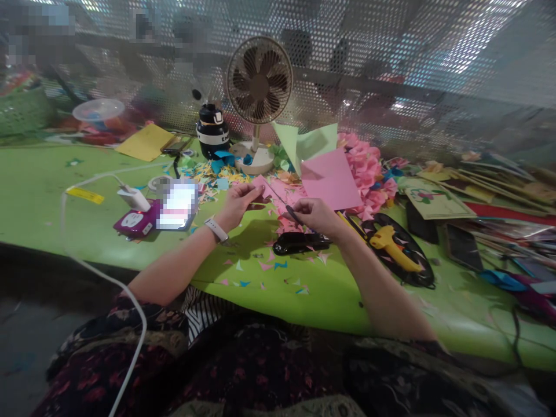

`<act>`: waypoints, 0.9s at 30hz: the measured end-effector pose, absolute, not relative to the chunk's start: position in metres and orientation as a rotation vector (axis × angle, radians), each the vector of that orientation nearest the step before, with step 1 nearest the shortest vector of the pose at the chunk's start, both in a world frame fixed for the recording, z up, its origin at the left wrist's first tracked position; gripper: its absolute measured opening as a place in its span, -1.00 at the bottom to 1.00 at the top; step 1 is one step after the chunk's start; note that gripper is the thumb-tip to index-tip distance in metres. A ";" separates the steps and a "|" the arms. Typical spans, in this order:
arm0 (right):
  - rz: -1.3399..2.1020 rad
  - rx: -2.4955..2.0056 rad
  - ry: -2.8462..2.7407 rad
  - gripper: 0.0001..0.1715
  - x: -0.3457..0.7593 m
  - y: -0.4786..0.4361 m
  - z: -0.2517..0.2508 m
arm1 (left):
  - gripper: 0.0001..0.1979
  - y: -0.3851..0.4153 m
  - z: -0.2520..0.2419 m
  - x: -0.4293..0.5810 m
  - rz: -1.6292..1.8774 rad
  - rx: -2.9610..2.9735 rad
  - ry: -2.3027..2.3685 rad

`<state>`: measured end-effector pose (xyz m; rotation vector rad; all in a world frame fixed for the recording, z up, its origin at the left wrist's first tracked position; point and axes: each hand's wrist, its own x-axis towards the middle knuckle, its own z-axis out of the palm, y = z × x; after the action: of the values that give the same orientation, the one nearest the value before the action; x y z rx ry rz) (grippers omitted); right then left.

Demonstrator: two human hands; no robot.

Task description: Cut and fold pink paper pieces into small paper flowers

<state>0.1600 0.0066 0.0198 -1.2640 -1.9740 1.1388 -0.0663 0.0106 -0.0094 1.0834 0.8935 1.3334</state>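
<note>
My left hand [237, 202], with a pale band at the wrist, pinches a small piece of pink paper [259, 181] between thumb and fingers. My right hand [315, 215] is closed around the dark handle of scissors [292, 213]. Their thin blades point up and left, reaching the pink paper by my left fingertips. Below and behind both hands lie loose pink paper scraps [284, 191]. A black stapler-like object [299, 243] rests just under my right hand. Behind it a square pink sheet [332, 179] leans against pink paper flowers [362, 165].
On the green table [243, 278] stand a desk fan [259, 81] and a black bottle [212, 133]. At left are a lit phone [177, 205], a purple power socket [134, 222] and a white cable [64, 223]. A yellow glue gun [395, 248] lies right, near stacked papers [499, 185].
</note>
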 end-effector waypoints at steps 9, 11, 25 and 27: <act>1.157 -1.271 -1.964 -0.37 0.157 0.004 0.023 | -0.72 0.009 -0.010 -0.063 1.312 1.078 0.916; 1.148 -1.278 -1.971 -0.36 0.156 0.003 0.025 | -0.72 0.010 -0.010 -0.063 1.314 1.083 0.903; 1.142 -1.332 -1.991 -0.33 0.154 0.001 0.029 | -0.68 0.007 -0.009 -0.062 1.301 1.089 0.903; 1.143 -1.342 -1.995 -0.32 0.154 0.001 0.028 | -0.67 0.007 -0.010 -0.062 1.295 1.093 0.899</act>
<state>0.1541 0.0007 0.0282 -1.3416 -1.9954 1.1429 -0.0618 0.0067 -0.0097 1.0935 0.8993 1.2955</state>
